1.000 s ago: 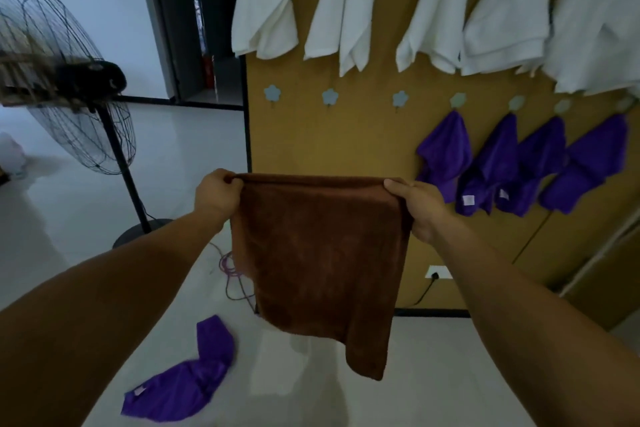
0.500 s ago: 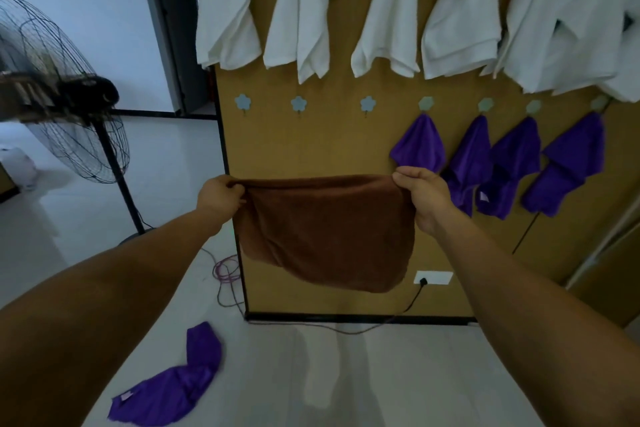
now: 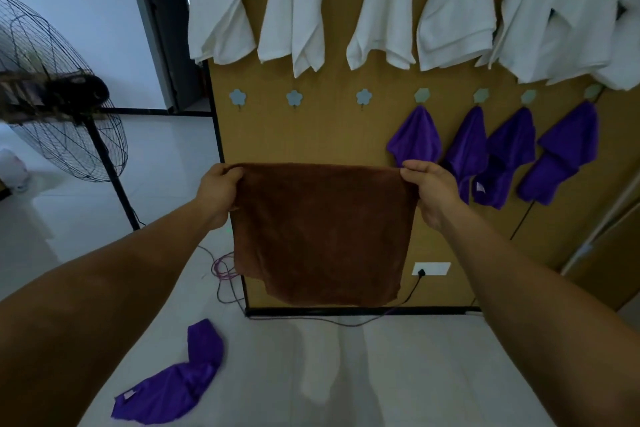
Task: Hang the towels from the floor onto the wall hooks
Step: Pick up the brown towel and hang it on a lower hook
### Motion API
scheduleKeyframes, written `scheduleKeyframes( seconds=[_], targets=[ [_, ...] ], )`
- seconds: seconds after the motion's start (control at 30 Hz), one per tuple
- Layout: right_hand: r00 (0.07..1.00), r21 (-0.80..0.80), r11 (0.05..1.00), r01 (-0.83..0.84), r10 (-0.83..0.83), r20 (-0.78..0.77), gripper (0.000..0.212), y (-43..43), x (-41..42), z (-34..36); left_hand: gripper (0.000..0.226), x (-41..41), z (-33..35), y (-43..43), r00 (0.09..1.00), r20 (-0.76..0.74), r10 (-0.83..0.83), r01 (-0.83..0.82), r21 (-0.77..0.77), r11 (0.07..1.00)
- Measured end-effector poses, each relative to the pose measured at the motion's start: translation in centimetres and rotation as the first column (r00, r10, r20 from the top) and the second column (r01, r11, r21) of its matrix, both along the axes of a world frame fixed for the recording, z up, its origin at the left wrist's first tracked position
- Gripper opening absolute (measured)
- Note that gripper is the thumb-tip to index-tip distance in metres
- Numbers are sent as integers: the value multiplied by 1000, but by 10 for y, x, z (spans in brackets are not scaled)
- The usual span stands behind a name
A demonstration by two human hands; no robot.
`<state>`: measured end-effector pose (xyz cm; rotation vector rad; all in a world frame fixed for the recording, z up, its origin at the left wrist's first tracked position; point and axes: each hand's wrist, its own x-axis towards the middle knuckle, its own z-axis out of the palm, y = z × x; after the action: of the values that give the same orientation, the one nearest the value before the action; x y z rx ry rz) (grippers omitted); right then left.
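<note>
Left grip and right grip pinch top corners of the brown towel, spread below three bare hooks; a purple towel lies on the floor.

A black pedestal fan stands left; a black plug sits in the white socket.

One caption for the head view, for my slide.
Left hand and right hand hold a brown towel below empty hooks.

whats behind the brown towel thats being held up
The tan board shows above and beside the brown towel, with its black base strip below. Whatever is on the board directly behind the cloth is covered, so I cannot tell.
</note>
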<state>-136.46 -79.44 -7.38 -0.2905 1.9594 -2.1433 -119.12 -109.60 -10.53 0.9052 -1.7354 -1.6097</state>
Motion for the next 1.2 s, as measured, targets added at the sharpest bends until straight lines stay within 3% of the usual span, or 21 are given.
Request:
scheduleKeyframes(
  seconds=[0.13,0.23,0.4,0.53,0.67,0.77,0.9,1.03,1.2],
  targets=[
    [998,246,969,4,11,-58,16,-10,8,-9,9,6,-2,-11,946,301,-116,103,57,993],
    [998,376,926,-49,60,-18,10,-18,14,-19,10,11,1,-19,911,378,-166,126,127,984],
    [995,362,930,64,-30,-99,6,-24,10,-18,11,12,16,-35,930,341,-140,110,107,988],
    [999,409,913,14,7,-50,9,-25,16,-28,3,12,13,-40,927,372,-54,43,38,998],
    [997,323,944,63,-71,12,10,-27,17,-30,10,15,7,-41,856,468,-220,184,122,975],
    [1000,311,950,14,-20,17,3,-27,17,-25,19,17,6,-43,795,548,-259,247,96,964],
    [997,323,945,-50,68,-44,7,-32,21,-20,26,18,6,-50,828,534,-170,188,22,982],
    [996,311,948,-67,83,-37,27,-38,24,-19,40,27,8,-53,824,507,-252,249,76,966],
    [988,269,952,-147,153,-1,25,-41,24,-18,49,38,11,-56,696,589,-412,427,122,896]
  ],
)
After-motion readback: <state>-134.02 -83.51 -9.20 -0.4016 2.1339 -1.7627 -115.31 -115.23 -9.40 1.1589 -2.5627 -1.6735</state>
